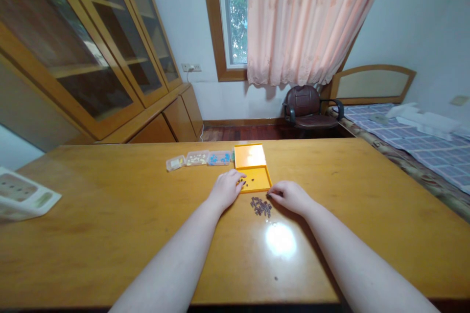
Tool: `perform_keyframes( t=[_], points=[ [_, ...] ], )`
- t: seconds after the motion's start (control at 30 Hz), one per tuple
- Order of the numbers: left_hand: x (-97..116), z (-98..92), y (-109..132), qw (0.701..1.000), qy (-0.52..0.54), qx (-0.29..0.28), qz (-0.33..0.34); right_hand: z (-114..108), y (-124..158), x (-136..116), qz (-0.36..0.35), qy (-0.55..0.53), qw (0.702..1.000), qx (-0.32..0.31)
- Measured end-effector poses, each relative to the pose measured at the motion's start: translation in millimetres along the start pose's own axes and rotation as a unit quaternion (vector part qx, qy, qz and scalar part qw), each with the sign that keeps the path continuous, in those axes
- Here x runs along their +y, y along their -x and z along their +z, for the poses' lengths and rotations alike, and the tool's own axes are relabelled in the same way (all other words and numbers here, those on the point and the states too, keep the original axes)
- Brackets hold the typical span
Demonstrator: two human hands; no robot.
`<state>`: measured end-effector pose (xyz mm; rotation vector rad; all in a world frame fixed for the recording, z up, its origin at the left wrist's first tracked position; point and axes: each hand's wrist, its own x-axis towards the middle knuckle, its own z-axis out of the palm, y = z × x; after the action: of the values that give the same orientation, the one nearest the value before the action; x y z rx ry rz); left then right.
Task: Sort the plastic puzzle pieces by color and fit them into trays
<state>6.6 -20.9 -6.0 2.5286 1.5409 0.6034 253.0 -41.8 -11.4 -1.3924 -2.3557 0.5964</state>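
Note:
My left hand (228, 187) is at the left side of an open orange-yellow box (261, 187), its fingertips over the lower tray. Thumb and forefinger are curved with a gap between them, near a small dark piece. A few more small dark pieces (252, 180) lie in the tray. My right hand (292, 196) rests low at the tray's near right corner, thumb and forefinger pinched together. A dark bit shows at these fingertips, too small to make out. Just left of it a pile of small dark brown pieces (261, 207) lies on the table.
Left of the box stand clear containers, one with blue pieces (219, 158), one with pale pieces (197, 158) and a smaller one (175, 163). A white plastic object (27, 195) is at the table's far left. One dark speck (276, 278) lies near the front edge.

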Motion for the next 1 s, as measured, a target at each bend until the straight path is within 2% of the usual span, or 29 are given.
perform_keyframes(
  t=[0.1,0.2,0.27,0.37,0.47,0.6,0.7,0.77,0.9,1.0],
  points=[
    [2,-0.3,1,0.999,0.012,-0.018,0.031,1,0,3,-0.008,-0.008,1.0,-0.026],
    [9,-3.2,4,0.993,0.015,-0.068,0.097,2,-1,5,-0.016,0.009,0.999,-0.047],
    [13,-4.7,4,0.987,0.016,-0.098,0.13,2,-1,5,-0.018,0.024,0.999,-0.043],
    [15,-5.0,5,0.983,0.011,-0.115,0.143,2,-1,3,-0.024,0.045,0.998,-0.027],
    [14,-3.6,4,0.982,0.004,-0.119,0.143,4,-2,0,-0.018,0.039,0.999,0.002],
    [13,-1.9,4,0.981,-0.002,-0.128,0.145,8,-5,-1,0.026,-0.036,0.995,0.093],
    [12,-0.8,4,0.982,-0.004,-0.128,0.142,5,-6,1,0.055,-0.067,0.989,0.116],
    [12,0.2,3,0.983,-0.002,-0.126,0.137,0,-4,3,0.068,-0.059,0.991,0.095],
    [13,1.4,3,0.984,-0.001,-0.125,0.129,-10,1,8,0.055,-0.053,0.997,-0.018],
    [14,1.3,2,0.984,-0.001,-0.123,0.127,-10,1,12,0.048,-0.049,0.996,-0.047]
  ],
)
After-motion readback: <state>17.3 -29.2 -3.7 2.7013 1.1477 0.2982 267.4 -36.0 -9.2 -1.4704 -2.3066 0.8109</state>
